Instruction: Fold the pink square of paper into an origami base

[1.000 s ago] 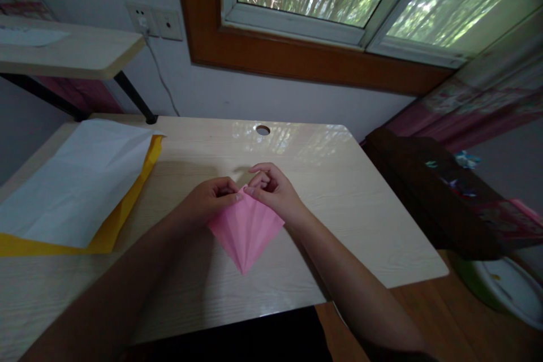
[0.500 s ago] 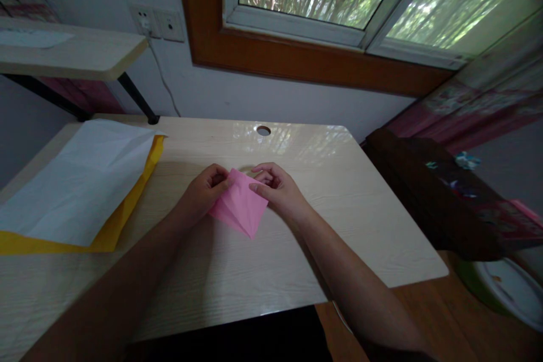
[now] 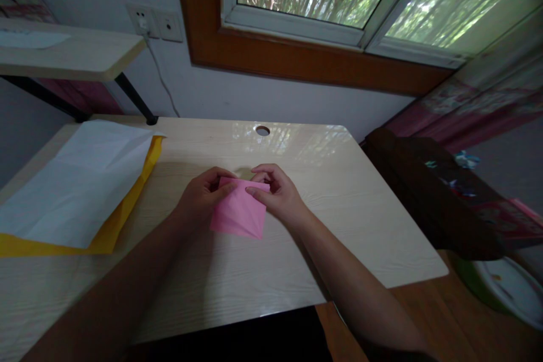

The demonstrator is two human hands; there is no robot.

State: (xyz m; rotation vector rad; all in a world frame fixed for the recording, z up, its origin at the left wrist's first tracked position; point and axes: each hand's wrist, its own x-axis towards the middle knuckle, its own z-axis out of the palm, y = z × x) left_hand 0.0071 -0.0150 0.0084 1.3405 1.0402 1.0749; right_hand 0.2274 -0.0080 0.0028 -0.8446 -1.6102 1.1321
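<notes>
Between my hands is a pink sheet of paper [image 3: 241, 212], roughly square and marked with creases. My left hand [image 3: 206, 192] pinches its upper left part, thumb on the near face and fingers behind. At the upper right corner my right hand [image 3: 278, 189] grips it the same way, thumb in front and index finger curled above the edge. The paper's lower edge faces me, over the light wooden desk [image 3: 339, 203]. Fingertips behind the sheet are hidden.
White paper [image 3: 85, 175] lies over a yellow sheet [image 3: 131, 203] on the desk's left side. A raised shelf [image 3: 102, 59] stands at the back left. The desk has a round cable hole [image 3: 263, 131]. Right of it are dark furniture [image 3: 424, 198] and a basin [image 3: 513, 288].
The pink paper has turned from a tilted diamond to nearly level, its top edge now running between my hands. My left thumb lies further onto its face.
</notes>
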